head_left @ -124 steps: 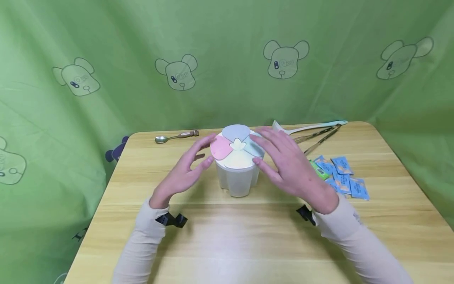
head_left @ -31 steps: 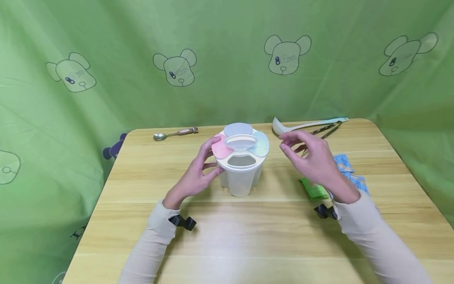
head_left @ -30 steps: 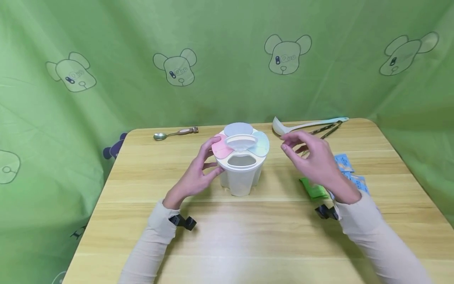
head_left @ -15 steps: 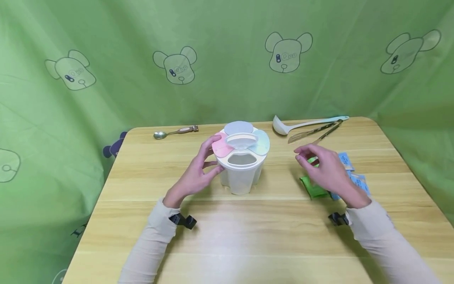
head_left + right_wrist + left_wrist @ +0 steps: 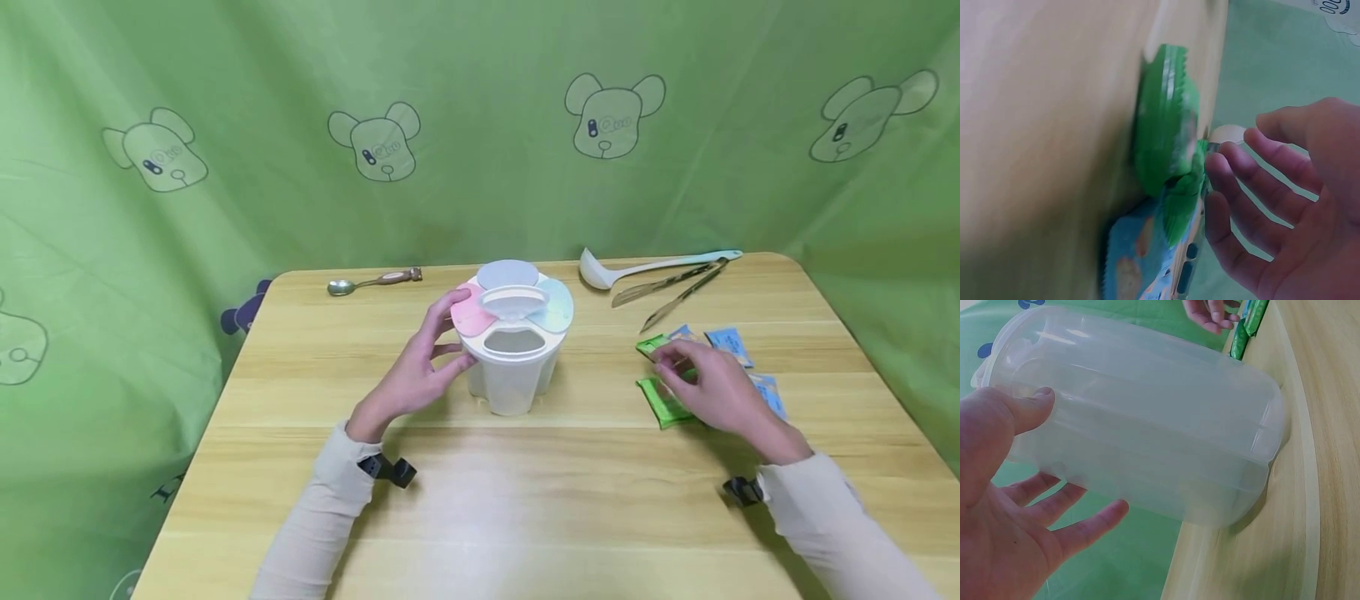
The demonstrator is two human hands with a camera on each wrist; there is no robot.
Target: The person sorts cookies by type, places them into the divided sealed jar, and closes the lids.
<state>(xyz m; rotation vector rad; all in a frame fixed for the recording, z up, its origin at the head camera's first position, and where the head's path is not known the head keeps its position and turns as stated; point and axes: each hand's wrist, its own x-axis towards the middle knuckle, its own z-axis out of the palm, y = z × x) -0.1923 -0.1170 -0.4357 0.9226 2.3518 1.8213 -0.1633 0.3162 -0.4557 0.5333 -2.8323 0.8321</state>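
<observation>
A translucent white storage canister (image 5: pixel 512 385) stands upright at mid-table, its lid split into pink, lavender and mint petal flaps. Its front white flap (image 5: pixel 514 302) is raised, leaving an opening. My left hand (image 5: pixel 420 360) holds the canister's left side, thumb (image 5: pixel 1034 411) near the rim and fingers round the other side. My right hand (image 5: pixel 722 390) hovers just over green snack packets (image 5: pixel 662 403), fingers loosely bent and holding nothing. In the right wrist view, a green packet (image 5: pixel 1165 125) lies beside a blue packet (image 5: pixel 1132 253), apart from the fingertips.
Behind the packets lie a white ladle (image 5: pixel 600 273) and tongs (image 5: pixel 682 296). A spoon (image 5: pixel 375 282) with a brown handle rests at the back left. More blue packets (image 5: pixel 727 345) lie right of my right hand. A green curtain (image 5: pixel 480 192) hangs behind the table.
The front flap was closed in the oldest frame and is now raised. My right hand has moved from the lid rightward and down to the green packets. My left hand moved onto the canister and stays there.
</observation>
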